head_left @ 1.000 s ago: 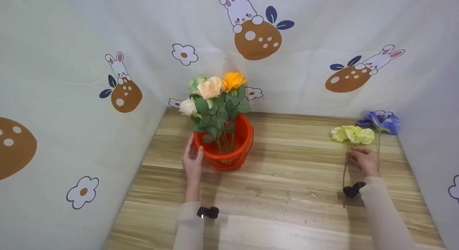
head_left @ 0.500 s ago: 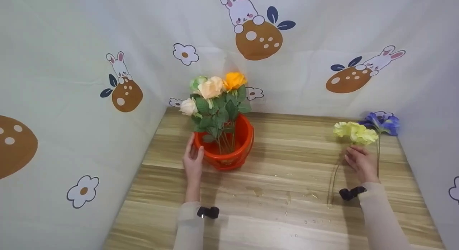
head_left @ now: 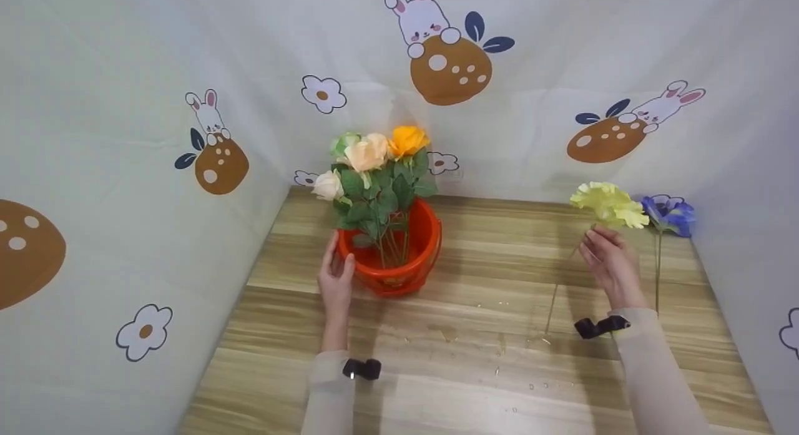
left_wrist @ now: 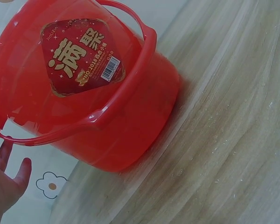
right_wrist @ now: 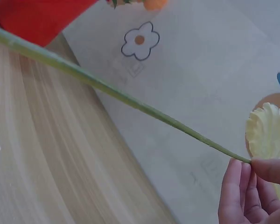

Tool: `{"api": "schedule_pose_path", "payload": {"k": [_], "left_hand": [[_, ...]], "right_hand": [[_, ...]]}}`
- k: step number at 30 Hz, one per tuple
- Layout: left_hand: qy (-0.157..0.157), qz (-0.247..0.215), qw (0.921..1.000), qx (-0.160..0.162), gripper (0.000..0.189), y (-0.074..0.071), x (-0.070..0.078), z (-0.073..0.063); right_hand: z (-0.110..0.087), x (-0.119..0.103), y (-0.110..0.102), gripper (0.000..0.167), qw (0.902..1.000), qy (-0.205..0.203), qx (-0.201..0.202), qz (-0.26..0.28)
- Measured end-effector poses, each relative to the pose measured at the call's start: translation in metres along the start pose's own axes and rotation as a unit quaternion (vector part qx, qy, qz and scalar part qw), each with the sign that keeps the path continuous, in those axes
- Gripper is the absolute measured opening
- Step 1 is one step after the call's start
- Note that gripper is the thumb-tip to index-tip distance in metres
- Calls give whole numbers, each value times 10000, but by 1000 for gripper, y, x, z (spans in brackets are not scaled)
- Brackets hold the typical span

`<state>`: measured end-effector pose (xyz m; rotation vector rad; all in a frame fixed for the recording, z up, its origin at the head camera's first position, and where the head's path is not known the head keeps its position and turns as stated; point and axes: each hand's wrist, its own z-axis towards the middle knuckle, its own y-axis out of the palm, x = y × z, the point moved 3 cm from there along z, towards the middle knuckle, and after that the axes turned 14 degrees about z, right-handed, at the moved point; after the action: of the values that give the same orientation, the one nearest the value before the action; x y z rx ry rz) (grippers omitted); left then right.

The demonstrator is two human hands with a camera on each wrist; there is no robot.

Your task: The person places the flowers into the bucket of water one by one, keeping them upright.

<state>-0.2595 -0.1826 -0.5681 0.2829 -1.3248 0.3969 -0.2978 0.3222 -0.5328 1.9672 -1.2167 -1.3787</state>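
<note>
My left hand (head_left: 336, 285) rests against the left side of a red plastic bucket (head_left: 393, 288), its fingers fairly straight at the rim. In the left wrist view the thumb (left_wrist: 23, 175) stands apart from the bucket. Several roses stand in the bucket, among them an orange rose (head_left: 409, 140), a peach rose (head_left: 367, 152) and a white rose (head_left: 327, 186). On the right, my right hand (head_left: 613, 263) pinches a yellow flower (head_left: 608, 205) just under its head. Its long green stem (right_wrist: 130, 101) slants down to the left, between thumb and fingertips at its upper end.
A blue-purple flower (head_left: 671, 216) lies in the back right corner, its stem running toward the front. Water drops (head_left: 497, 371) dot the wooden table (head_left: 499, 248). A rabbit-print cloth (head_left: 524, 135) walls the table at the back and both sides.
My right hand has lifted the yellow flower and moved it up and slightly left, away from the blue-purple flower. The stem's lower end has swung left. My left hand and the bucket have stayed put.
</note>
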Motion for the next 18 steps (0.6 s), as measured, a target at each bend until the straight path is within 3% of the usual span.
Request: {"api": "schedule_pose_path", "payload": {"k": [18], "left_hand": [[-121, 99, 9998, 79, 54, 0, 0, 2]], "right_hand": [[-5, 33, 111, 13, 9957, -502, -763, 134]]}}
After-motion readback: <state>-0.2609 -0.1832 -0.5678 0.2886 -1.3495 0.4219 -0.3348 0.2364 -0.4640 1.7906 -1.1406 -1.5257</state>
